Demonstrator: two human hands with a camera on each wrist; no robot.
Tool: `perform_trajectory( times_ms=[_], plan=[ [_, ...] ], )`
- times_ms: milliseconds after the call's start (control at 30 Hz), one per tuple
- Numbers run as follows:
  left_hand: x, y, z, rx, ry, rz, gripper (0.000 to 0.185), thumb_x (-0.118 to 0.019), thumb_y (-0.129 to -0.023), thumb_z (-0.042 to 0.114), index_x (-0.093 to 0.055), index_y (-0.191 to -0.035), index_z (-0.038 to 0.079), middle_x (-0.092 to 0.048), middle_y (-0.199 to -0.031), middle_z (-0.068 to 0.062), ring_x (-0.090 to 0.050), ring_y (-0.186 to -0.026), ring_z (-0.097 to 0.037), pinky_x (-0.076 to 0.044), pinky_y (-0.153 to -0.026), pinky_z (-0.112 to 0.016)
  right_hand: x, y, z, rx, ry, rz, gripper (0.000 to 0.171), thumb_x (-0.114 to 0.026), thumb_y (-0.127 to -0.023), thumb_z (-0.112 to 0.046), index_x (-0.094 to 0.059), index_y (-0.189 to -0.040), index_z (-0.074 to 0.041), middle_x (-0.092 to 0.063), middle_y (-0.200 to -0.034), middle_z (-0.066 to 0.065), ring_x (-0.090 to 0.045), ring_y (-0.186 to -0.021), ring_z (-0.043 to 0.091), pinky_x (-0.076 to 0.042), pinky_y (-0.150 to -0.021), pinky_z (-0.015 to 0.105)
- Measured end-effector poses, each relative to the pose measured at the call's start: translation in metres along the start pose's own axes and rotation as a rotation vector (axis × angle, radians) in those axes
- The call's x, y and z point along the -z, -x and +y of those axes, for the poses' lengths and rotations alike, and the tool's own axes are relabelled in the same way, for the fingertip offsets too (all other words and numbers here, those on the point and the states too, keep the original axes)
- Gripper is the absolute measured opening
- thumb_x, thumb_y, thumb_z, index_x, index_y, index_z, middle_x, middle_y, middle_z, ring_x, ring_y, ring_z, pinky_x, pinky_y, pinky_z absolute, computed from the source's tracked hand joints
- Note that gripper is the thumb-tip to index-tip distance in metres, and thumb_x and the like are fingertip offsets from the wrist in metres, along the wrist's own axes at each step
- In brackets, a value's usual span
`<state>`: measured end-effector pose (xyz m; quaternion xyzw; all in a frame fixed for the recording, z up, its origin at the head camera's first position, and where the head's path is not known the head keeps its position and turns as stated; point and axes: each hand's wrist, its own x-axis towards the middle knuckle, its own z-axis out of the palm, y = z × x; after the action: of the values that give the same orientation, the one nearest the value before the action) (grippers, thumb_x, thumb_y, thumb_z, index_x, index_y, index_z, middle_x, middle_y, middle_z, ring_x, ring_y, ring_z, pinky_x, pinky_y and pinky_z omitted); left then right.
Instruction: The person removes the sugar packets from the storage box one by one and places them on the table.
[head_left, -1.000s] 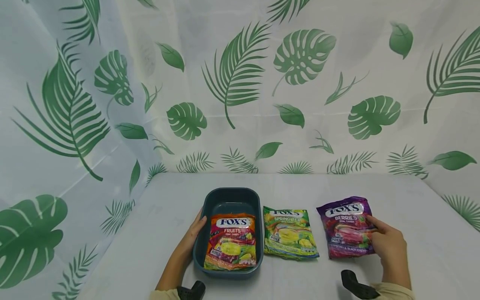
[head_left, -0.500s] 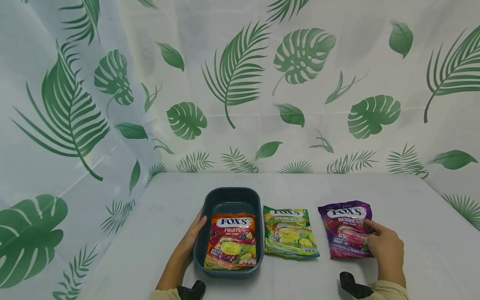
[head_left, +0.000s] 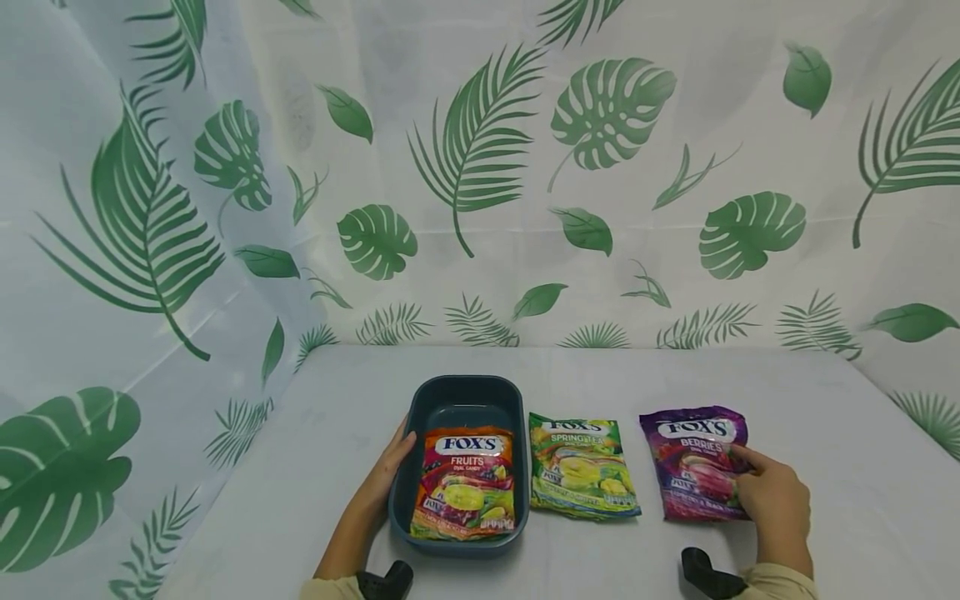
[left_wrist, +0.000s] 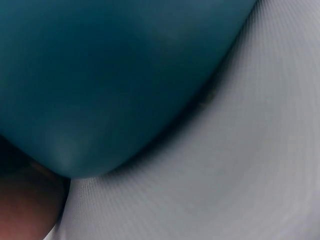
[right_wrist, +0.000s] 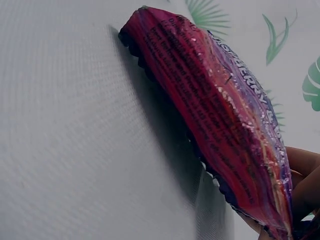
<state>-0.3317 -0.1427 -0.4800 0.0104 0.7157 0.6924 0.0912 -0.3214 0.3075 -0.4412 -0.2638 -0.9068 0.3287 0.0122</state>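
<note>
Three glossy candy bags lie before us on the white cloth-covered table [head_left: 300, 467]: the red and orange Fruits bag [head_left: 465, 483] sits in the near end of the dark teal oblong plastic tub [head_left: 461, 396], the green Spring Tea bag [head_left: 581, 467] lies flat just right of the tub, and the purple Berries bag [head_left: 693, 462] lies farther right. Our left hand [head_left: 386, 475] rests with straight fingers against the tub's left wall, while our right hand [head_left: 772, 500] pinches the Berries bag at its right edge, thumb on top and fingers beneath; in the right wrist view that bag [right_wrist: 220, 115] stands tilted, its right edge raised off the cloth. We judge the grip risky, since a slick film held only at one edge could slip from the pinch, or the loose sweets inside could shift and swing the bag down. The bag might also catch and drag the Spring Tea bag if carried low toward the tub. The tub could skate on the smooth cloth if the left hand eases off. Compared with a second ago, the Berries bag sits slightly nearer and lower on the table, with the right hand drawn back a touch; the left hand and tub are unchanged.
</note>
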Motion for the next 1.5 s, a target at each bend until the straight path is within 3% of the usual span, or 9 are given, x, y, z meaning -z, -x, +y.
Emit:
perform_trajectory(
  times_ms=[133, 367, 733, 1033, 1267, 1367, 1500],
  plan=[
    [-0.0004, 0.0002, 0.0004, 0.006, 0.006, 0.003, 0.063, -0.03, -0.096, 0.043, -0.004, -0.148, 0.02, -0.001, -0.155, -0.009, 0.002, -0.141, -0.035, 0.0, -0.108, -0.06, -0.0008, -0.0001, -0.0002, -0.038, 0.019, -0.03, 0.053, -0.043, -0.082, -0.006, -0.04, -0.135, -0.007, -0.031, -0.136, 0.034, -0.034, -0.113, 0.055, -0.037, -0.086, 0.059],
    [-0.001, 0.0004, 0.0009, 0.018, -0.008, 0.005, 0.063, -0.03, -0.096, 0.043, -0.003, -0.148, 0.02, -0.001, -0.155, -0.01, 0.0, -0.141, -0.036, -0.002, -0.108, -0.06, -0.004, -0.0026, 0.0005, -0.088, 0.077, -0.049, 0.053, -0.045, -0.083, -0.008, -0.039, -0.136, -0.007, -0.032, -0.135, 0.034, -0.037, -0.112, 0.054, -0.041, -0.081, 0.055],
    [-0.0012, -0.0004, 0.0, 0.022, -0.022, 0.026, 0.065, -0.031, -0.095, 0.045, -0.004, -0.148, 0.019, -0.001, -0.155, -0.01, 0.0, -0.14, -0.037, -0.002, -0.107, -0.061, -0.0036, -0.0035, 0.0036, -0.065, 0.135, -0.058, 0.053, -0.047, -0.084, -0.011, -0.04, -0.136, -0.007, -0.034, -0.133, 0.036, -0.041, -0.107, 0.054, -0.044, -0.074, 0.052],
    [-0.0013, -0.0016, -0.0002, 0.024, -0.018, 0.031, 0.064, -0.031, -0.096, 0.044, -0.005, -0.148, 0.021, -0.002, -0.155, -0.008, 0.0, -0.141, -0.036, -0.002, -0.107, -0.061, -0.002, -0.0032, 0.0023, -0.066, 0.209, -0.095, 0.054, -0.048, -0.084, -0.014, -0.038, -0.135, -0.004, -0.034, -0.131, 0.038, -0.037, -0.107, 0.056, -0.041, -0.082, 0.055],
    [-0.0007, 0.0008, 0.0003, 0.005, -0.014, 0.008, 0.062, -0.029, -0.097, 0.042, -0.004, -0.148, 0.019, -0.001, -0.155, -0.01, 0.002, -0.141, -0.036, 0.0, -0.107, -0.061, -0.0048, -0.008, 0.003, -0.023, 0.267, -0.146, 0.052, -0.038, -0.09, -0.021, -0.031, -0.136, 0.001, -0.019, -0.138, 0.038, -0.025, -0.111, 0.062, -0.029, -0.091, 0.063],
    [-0.0008, 0.0011, 0.0001, 0.008, -0.019, 0.01, 0.062, -0.029, -0.097, 0.042, -0.004, -0.148, 0.02, -0.002, -0.155, -0.009, 0.001, -0.141, -0.036, -0.001, -0.108, -0.06, -0.0065, -0.0076, 0.0008, -0.02, 0.27, -0.162, 0.056, -0.035, -0.094, -0.031, -0.026, -0.136, 0.005, -0.008, -0.138, 0.04, -0.011, -0.117, 0.065, -0.02, -0.097, 0.068],
    [-0.001, 0.0006, 0.0004, 0.009, -0.019, 0.012, 0.062, -0.029, -0.097, 0.042, -0.004, -0.148, 0.02, -0.002, -0.155, -0.009, 0.001, -0.141, -0.036, -0.002, -0.108, -0.06, -0.0087, -0.0034, -0.0044, 0.003, 0.193, -0.15, 0.068, -0.031, -0.095, -0.043, -0.014, -0.138, 0.007, 0.012, -0.137, 0.042, 0.015, -0.122, 0.064, -0.005, -0.099, 0.072]
  ],
)
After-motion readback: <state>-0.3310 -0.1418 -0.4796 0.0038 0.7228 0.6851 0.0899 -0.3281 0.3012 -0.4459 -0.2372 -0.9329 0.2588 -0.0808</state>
